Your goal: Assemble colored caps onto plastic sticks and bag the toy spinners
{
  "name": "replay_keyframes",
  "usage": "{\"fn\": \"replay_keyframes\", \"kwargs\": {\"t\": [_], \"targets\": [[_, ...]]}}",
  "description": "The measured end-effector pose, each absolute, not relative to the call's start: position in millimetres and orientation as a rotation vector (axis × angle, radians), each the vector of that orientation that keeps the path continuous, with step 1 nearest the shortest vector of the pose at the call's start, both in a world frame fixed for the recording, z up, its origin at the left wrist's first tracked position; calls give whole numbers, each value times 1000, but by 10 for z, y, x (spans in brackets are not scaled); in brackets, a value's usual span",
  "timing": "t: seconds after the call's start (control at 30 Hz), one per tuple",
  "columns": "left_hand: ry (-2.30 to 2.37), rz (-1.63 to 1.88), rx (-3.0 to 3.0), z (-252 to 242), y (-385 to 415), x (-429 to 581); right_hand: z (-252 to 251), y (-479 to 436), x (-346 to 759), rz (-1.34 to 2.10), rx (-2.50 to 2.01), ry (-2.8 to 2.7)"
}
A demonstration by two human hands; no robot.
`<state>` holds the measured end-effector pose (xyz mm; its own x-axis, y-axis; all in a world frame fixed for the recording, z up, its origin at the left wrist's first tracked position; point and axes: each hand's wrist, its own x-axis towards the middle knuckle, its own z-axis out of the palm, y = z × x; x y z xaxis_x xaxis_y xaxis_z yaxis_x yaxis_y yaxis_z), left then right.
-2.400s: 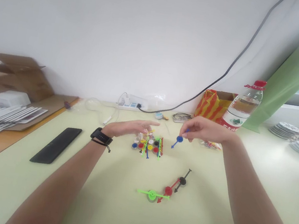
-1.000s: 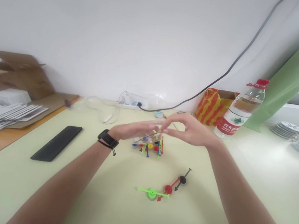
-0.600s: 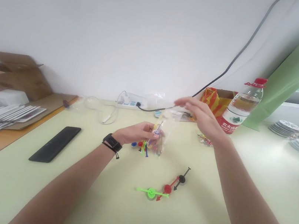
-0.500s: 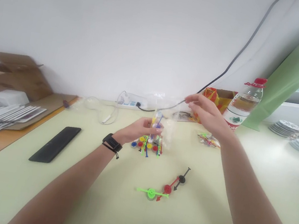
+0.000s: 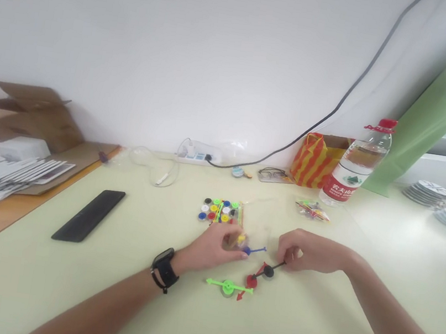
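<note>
My left hand [image 5: 215,247] is closed on a small clear plastic bag [image 5: 242,239] with yellow and blue spinner parts. A blue arrow spinner [image 5: 254,250] shows at its fingertips. My right hand [image 5: 306,252] is closed, its fingertips at the tail of a black arrow spinner [image 5: 269,271] on the table. This spinner lies partly over a red arrow spinner [image 5: 251,281]. A green arrow spinner [image 5: 228,287] touches the red one's tip area. Behind my left hand sit several coloured discs [image 5: 214,209] in rows with loose arrows among them.
At the right stand a water bottle [image 5: 354,170] and a striped bag [image 5: 311,161], with a packet of coloured arrows [image 5: 312,210] in front. A power strip [image 5: 195,154] lies by the wall. A black flat case [image 5: 89,215] and a cardboard box [image 5: 42,112] are at the left.
Both hands have come down and nearer, the left bringing the clear bag. My right hand has reached the black spinner, whose arrow has turned to a flatter angle.
</note>
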<state>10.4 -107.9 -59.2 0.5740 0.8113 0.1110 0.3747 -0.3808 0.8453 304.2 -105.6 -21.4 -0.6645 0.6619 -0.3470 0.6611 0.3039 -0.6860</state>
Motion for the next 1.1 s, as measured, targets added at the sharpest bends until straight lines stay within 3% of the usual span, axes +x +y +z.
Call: {"fn": "replay_keyframes", "kwargs": {"t": [0.27, 0.7, 1.1], "targets": [[926, 797, 1836, -622, -1117, 111, -31, -1229, 3120, 1040, -1280, -2459], [1056, 864, 1977, -742, -1143, 73, 1138, -1219, 2843, 498, -866, -1957], [1043, 842, 1960, -635, -1167, 92, 1065, -1037, 2402, 410, -958, -2279]]}}
